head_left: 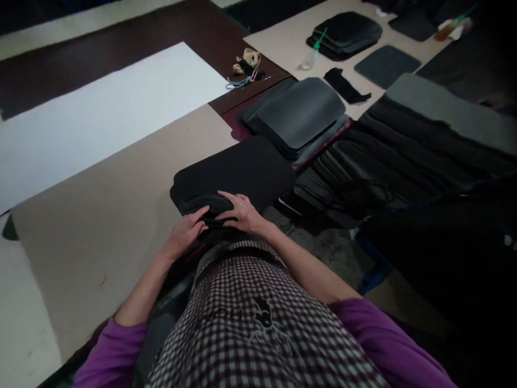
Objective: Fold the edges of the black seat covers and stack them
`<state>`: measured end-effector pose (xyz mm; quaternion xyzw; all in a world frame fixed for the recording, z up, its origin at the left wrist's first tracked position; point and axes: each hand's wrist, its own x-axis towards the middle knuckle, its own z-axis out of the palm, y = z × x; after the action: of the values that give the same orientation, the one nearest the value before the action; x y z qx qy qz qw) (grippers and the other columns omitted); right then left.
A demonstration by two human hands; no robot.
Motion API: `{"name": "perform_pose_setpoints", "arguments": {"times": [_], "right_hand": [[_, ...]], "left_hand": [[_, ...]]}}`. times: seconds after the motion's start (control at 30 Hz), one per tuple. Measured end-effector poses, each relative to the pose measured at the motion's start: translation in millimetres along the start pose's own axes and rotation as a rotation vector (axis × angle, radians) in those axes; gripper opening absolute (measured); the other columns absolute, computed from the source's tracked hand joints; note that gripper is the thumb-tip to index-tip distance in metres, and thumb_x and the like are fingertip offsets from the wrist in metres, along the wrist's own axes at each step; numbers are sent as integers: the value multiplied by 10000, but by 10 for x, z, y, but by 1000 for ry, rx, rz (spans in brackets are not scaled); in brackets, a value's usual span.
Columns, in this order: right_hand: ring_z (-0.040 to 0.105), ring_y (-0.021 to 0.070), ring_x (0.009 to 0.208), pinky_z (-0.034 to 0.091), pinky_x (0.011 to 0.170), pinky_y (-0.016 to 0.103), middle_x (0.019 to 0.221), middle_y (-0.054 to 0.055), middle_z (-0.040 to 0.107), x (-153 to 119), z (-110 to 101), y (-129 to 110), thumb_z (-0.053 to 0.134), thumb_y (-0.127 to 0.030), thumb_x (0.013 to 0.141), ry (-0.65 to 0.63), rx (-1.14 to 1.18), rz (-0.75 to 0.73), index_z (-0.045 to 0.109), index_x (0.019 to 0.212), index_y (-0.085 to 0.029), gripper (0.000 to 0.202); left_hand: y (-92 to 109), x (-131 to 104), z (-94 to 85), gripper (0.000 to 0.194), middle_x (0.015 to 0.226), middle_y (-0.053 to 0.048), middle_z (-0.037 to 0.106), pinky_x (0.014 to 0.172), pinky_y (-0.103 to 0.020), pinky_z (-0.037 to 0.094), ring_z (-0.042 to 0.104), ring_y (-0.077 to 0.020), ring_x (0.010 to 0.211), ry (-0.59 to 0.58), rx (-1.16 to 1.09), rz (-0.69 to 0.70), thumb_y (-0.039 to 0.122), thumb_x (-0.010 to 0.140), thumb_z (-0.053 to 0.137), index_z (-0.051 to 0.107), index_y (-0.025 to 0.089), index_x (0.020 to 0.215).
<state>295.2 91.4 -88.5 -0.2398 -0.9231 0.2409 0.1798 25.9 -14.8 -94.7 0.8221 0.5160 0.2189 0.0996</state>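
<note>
A stack of black sheets with rounded corners (238,170) lies at the table's near edge, right in front of my body. Its near edge is fanned, so several thin layers show. My left hand (186,230) grips the near left part of that edge, with its index finger stretched along the layers. At the right of the same edge, my right hand (242,214) holds the layers with its fingers somewhat spread. How many layers sit between the fingers is hidden.
Beyond the stack lie more dark grey sheets (301,110). Farther back are another black pile (347,32), a green-tipped bottle (310,58), and a black strip (346,86). A large white sheet (113,102) covers the left. Dark piled pieces (396,140) stand at right.
</note>
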Motion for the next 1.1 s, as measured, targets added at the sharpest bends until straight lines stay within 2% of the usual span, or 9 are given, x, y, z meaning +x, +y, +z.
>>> {"name": "perform_pose_setpoints", "arguments": {"times": [0.2,0.37,0.47,0.63,0.8,0.87,0.93,1.03,1.1], "right_hand": [[349,362,1490,247,1172,642,1704,144,188,-41,71,-52,774,-553,838,55,-24,-26,734,1215,-329,440],[374,359,1457,317,1132,624,1680,181,231,-101,172,-110,680,-230,920,65,-151,-27,668,1252,-266,335],[398,360,1432,407,1069,564,1675,180,238,-90,150,-107,631,-151,908,48,-140,-45,655,1246,-246,352],[397,356,1453,455,1058,522,1722,135,123,-5,-14,-67,601,-130,900,10,-70,-65,641,1255,-246,375],[348,305,1509,481,1091,480,1741,87,1,122,-136,15,567,-118,900,98,81,-45,591,1233,-233,353],[434,290,1450,514,1064,472,1741,92,2,165,-144,41,589,-133,893,142,136,4,586,1178,-222,299],[482,285,1407,526,1051,474,1743,82,1,190,-138,56,591,-135,895,153,148,20,597,1106,-218,227],[395,286,1481,486,1102,463,1746,40,-12,194,-125,74,546,-125,921,126,135,-31,644,1019,-203,159],[320,289,1526,446,1139,464,1747,16,-11,182,-116,93,508,-111,936,100,116,-91,683,1006,-193,206]], "left_hand": [[63,55,11,182,1565,-107,516,1008,-443,565,651,-260,1199,76,79,-3,280,1002,548,687,179,1062],[130,41,86,124,1558,-155,497,997,-455,552,650,-258,1172,203,138,38,232,974,599,669,168,1053],[201,-108,102,207,1475,-156,562,1039,-494,514,613,-285,1232,296,178,67,224,922,690,652,190,1123],[310,-388,183,338,1318,-135,666,1028,-468,514,586,-280,1234,63,186,204,290,924,704,611,186,1232],[355,-527,292,336,1344,-125,664,1100,-488,442,519,-274,1346,143,268,280,135,953,622,600,195,1283],[347,-566,322,338,1378,-95,658,1104,-473,435,515,-255,1357,66,256,315,108,961,590,596,209,1284],[302,-577,351,365,1475,-121,594,1086,-497,440,502,-292,1378,-59,258,216,183,965,612,578,198,1328],[166,-525,374,583,1539,-203,515,1033,-541,465,499,-368,1378,-154,230,-2,326,927,682,495,161,1454],[63,-466,357,632,1509,-207,546,1002,-533,483,536,-360,1340,-176,182,-15,363,919,689,477,176,1484]]}}
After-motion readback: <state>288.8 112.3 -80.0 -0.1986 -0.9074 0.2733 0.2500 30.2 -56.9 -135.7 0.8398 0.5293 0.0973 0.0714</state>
